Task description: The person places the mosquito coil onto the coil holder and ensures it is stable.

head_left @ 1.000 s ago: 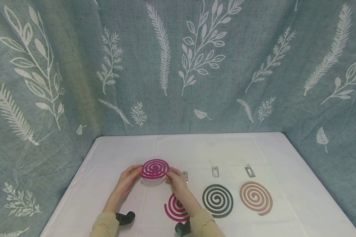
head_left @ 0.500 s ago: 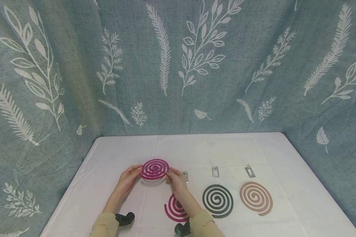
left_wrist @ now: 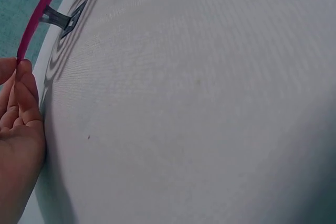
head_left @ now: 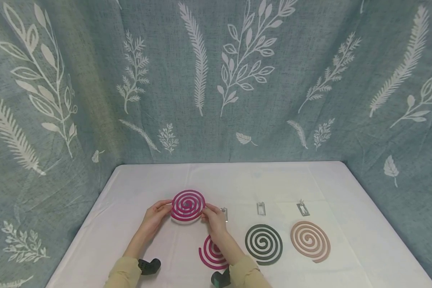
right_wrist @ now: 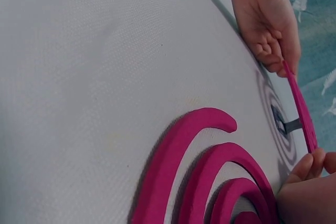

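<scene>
A magenta mosquito coil (head_left: 188,205) is held above the left half of the table. My left hand (head_left: 155,218) pinches its left rim between thumb and fingertips. On the opposite rim, the fingers of my right hand (head_left: 216,222) pinch it too. Beneath the coil, a small metal coil stand (right_wrist: 278,120) stands on the cloth, its upright reaching the coil's underside in both wrist views. The head view hides this stand under the coil. A second magenta coil (right_wrist: 207,119) lies flat near my right wrist, partly covered by my forearm in the head view.
To the right lie a dark green coil (head_left: 263,242) and a brown coil (head_left: 309,240). Behind them are metal stands, one middle (head_left: 261,208), one right (head_left: 303,209), and one left (head_left: 225,215) partly behind my right hand. A patterned curtain (head_left: 209,80) encloses the white table (head_left: 273,176).
The held coil has tilted, its far edge rising and near edge dipping, so more of its face shows. Both hands keep their grip at nearly the same spot.
</scene>
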Demonstrator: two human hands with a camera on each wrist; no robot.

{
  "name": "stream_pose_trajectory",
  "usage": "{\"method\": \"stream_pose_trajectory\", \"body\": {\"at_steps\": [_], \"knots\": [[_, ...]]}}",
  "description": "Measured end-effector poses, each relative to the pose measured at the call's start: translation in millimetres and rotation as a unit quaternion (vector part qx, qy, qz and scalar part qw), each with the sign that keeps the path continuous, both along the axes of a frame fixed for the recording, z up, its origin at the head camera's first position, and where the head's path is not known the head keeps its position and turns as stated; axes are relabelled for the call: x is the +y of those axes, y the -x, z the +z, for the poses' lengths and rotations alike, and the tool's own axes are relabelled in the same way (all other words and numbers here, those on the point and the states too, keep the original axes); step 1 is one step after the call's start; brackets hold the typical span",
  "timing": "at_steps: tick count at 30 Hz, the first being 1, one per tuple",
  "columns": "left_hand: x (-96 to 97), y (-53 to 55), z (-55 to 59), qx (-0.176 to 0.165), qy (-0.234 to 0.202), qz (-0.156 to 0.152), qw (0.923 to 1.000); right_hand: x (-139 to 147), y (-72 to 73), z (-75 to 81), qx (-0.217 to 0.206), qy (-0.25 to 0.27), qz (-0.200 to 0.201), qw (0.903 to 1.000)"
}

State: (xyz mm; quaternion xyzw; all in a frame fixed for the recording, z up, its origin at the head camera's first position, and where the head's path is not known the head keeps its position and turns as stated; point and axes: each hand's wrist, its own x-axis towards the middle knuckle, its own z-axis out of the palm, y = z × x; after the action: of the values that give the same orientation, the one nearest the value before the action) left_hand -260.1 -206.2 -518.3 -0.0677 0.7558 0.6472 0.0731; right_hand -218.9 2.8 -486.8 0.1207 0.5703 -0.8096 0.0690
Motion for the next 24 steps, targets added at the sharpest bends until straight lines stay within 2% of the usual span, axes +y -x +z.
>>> {"method": "stream_pose_trajectory", "body": {"at_steps": [10, 17, 24], "knots": [[3.1, -2.1, 3.4, 0.006, 0.054, 0.0, 0.9985, -3, 16.1, -29.4, -0.009, 0.005, -0.006, 0.9999], [4.2, -1.1, 2.6, 0.014, 0.062, 0.001, 0.998, -3, 16.9, -29.9, -0.008, 0.0, -0.008, 0.9999], [5.1, -2.2, 1.5, 0.028, 0.099, 0.005, 0.9947, -5, 15.9, -26.9, -0.011, 0.009, -0.015, 0.9998]]}}
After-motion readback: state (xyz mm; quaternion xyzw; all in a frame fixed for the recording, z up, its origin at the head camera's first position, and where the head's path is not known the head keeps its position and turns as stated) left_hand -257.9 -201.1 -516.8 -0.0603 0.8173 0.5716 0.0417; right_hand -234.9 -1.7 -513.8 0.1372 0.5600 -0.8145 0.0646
